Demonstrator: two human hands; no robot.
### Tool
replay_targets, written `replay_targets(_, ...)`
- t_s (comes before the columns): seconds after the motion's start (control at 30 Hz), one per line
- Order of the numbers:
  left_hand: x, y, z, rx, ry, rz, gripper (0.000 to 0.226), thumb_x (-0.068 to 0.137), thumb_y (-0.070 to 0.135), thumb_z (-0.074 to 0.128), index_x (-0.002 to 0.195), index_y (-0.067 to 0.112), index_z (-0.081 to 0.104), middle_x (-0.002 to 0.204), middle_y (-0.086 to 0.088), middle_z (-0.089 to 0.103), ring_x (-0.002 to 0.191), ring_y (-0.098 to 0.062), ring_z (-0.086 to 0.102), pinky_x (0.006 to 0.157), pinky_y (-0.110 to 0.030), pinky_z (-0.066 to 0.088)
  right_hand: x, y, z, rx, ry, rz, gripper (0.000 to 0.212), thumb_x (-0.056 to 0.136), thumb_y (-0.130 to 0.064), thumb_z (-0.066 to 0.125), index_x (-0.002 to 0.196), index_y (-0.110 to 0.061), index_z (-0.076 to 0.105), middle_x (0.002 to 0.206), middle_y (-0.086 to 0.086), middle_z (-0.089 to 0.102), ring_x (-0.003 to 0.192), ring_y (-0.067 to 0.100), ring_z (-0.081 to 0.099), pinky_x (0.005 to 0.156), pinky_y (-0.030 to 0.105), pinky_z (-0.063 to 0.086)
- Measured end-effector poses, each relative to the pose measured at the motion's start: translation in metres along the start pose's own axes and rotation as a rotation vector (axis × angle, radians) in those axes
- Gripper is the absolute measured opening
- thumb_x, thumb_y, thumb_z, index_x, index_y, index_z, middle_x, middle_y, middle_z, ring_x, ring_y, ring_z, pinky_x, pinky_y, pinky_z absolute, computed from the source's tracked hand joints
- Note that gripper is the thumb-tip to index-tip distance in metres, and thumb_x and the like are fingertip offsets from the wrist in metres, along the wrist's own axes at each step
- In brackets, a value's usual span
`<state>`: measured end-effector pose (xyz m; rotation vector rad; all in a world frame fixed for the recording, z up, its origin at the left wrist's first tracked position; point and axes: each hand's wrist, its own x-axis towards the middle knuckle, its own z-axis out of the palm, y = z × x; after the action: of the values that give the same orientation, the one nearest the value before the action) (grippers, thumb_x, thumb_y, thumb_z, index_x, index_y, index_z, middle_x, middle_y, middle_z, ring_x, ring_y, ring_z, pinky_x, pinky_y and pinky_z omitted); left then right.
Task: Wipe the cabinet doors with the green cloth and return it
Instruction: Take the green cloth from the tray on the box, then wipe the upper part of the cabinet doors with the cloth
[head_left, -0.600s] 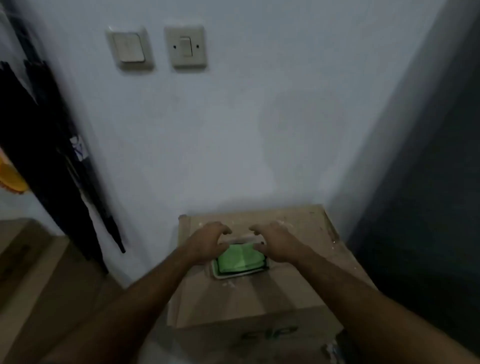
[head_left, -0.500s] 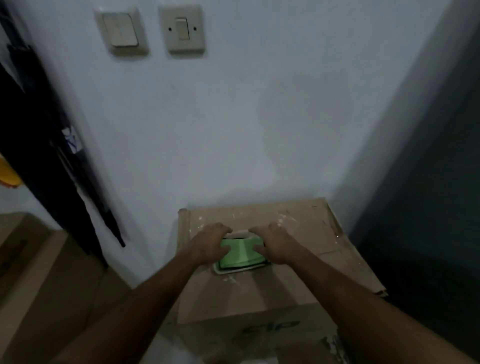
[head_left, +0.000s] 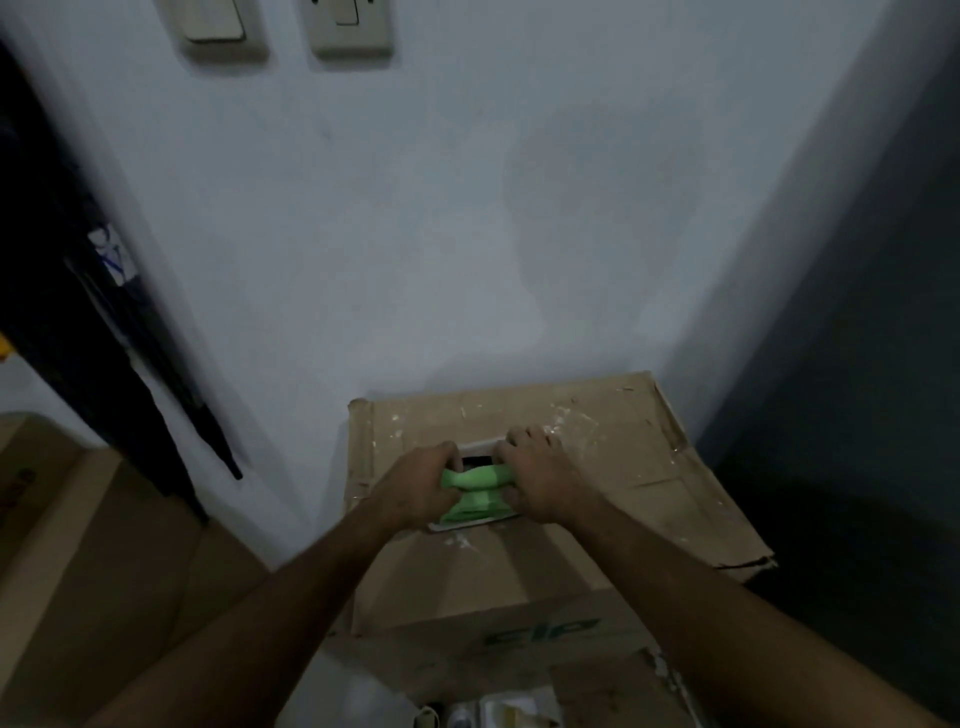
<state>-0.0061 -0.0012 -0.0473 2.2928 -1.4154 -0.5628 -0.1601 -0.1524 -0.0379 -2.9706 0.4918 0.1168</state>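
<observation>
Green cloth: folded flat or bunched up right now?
Bunched. Green cloth is gathered into a raised roll between left hand and right hand, over the shallow tray on the cardboard box.

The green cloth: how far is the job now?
Nothing shows as done; no cabinet doors are in view. In hand: left hand and right hand both grip the green cloth over a white tray on the cardboard box. Whether wiping is finished cannot be told.

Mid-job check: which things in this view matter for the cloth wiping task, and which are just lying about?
Job:
green cloth, gripped by left hand and right hand
white tray under it

Lying about:
cardboard box
wall switches
black umbrella
</observation>
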Motion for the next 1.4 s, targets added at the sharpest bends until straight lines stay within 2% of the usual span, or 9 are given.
replay_targets(0.17,-0.008,0.018,-0.019,-0.404,0.093,0.05,0.017,0.088,0.015,0.073,0.099,0.018,0.06,0.086,-0.003,0.064,0.078,-0.018,0.062,0.071,-0.039,0.054,-0.014,0.008,-0.023,0.395,0.053,0.057,0.041,0.081,-0.024,0.072,0.117,-0.015,0.053,0.105,0.013,0.063,0.096,0.034,0.061,0.068,0.035,0.039)
replay_targets(0.4,-0.001,0.085,-0.051,-0.786,0.045,-0.032,0.009,0.095,0.013,0.076,0.104,0.015,0.075,0.096,-0.002,0.082,0.09,-0.02,0.079,0.078,-0.031,0.062,-0.065,0.0,-0.072,0.764,0.261,0.026,0.079,0.074,-0.061,0.081,0.137,-0.044,0.037,0.133,-0.014,0.052,0.116,0.007,0.057,0.09,0.027,0.053)
replay_targets(0.5,-0.002,0.126,-0.057,-0.968,0.018,-0.111,0.015,0.095,0.018,0.076,0.099,0.003,0.077,0.095,-0.016,0.08,0.085,-0.027,0.079,0.073,-0.035,0.062,-0.092,0.005,-0.087,0.776,0.333,0.044,0.077,0.073,-0.049,0.088,0.132,-0.037,0.039,0.123,-0.008,0.06,0.107,0.007,0.063,0.083,0.03,0.055)
replay_targets(0.57,-0.004,0.157,-0.06,-1.062,-0.008,-0.133,0.025,0.092,0.023,0.08,0.094,-0.002,0.078,0.097,-0.025,0.078,0.085,-0.032,0.077,0.079,-0.04,0.063,-0.111,0.01,-0.092,0.732,0.478,0.088,0.06,0.077,-0.026,0.083,0.121,-0.028,0.043,0.101,-0.015,0.061,0.091,-0.007,0.061,0.069,0.015,0.048)
replay_targets(0.63,-0.006,0.187,-0.061,-1.02,-0.022,-0.098,0.036,0.088,0.039,0.082,0.091,0.003,0.082,0.094,-0.017,0.08,0.081,-0.027,0.075,0.079,-0.038,0.059,-0.13,0.016,-0.097,0.742,0.609,0.148,0.043,0.081,-0.012,0.075,0.111,-0.022,0.046,0.09,-0.018,0.059,0.081,-0.009,0.059,0.062,0.01,0.043)
replay_targets(0.77,-0.011,0.248,-0.064,-0.835,-0.033,0.061,0.055,0.087,0.069,0.064,0.098,0.019,0.082,0.086,0.001,0.08,0.057,-0.007,0.06,0.065,-0.033,0.039,-0.172,0.032,-0.123,0.92,0.783,0.249,0.023,0.093,-0.018,0.067,0.107,-0.03,0.053,0.089,-0.01,0.063,0.079,0.008,0.063,0.067,0.03,0.05)
replay_targets(0.93,-0.018,0.332,-0.061,-0.902,-0.081,0.189,0.041,0.097,0.055,0.061,0.106,0.019,0.078,0.08,0.004,0.076,0.062,-0.01,0.055,0.058,-0.026,0.041,-0.236,0.063,-0.165,1.073,1.033,0.258,0.023,0.098,-0.022,0.068,0.121,-0.026,0.066,0.108,-0.004,0.073,0.104,0.013,0.07,0.088,0.034,0.059)
replay_targets(1.23,-0.056,0.51,-0.032,-0.744,-0.048,0.586,0.013,0.104,0.031,0.064,0.112,0.037,0.072,0.093,0.012,0.077,0.074,0.002,0.064,0.067,-0.018,0.053,-0.387,0.135,-0.239,1.057,1.295,0.289,0.017,0.101,-0.022,0.064,0.117,-0.025,0.068,0.106,-0.009,0.076,0.101,0.008,0.072,0.082,0.023,0.058)
replay_targets(1.4,-0.085,0.615,-0.037,-0.647,0.072,0.827,0.018,0.103,0.025,0.065,0.119,0.022,0.073,0.1,0.005,0.074,0.082,0.007,0.066,0.068,-0.011,0.051,-0.478,0.174,-0.302,0.923,1.476,0.244,0.019,0.101,-0.028,0.063,0.12,-0.03,0.065,0.108,-0.01,0.074,0.103,0.006,0.071,0.084,0.023,0.059)
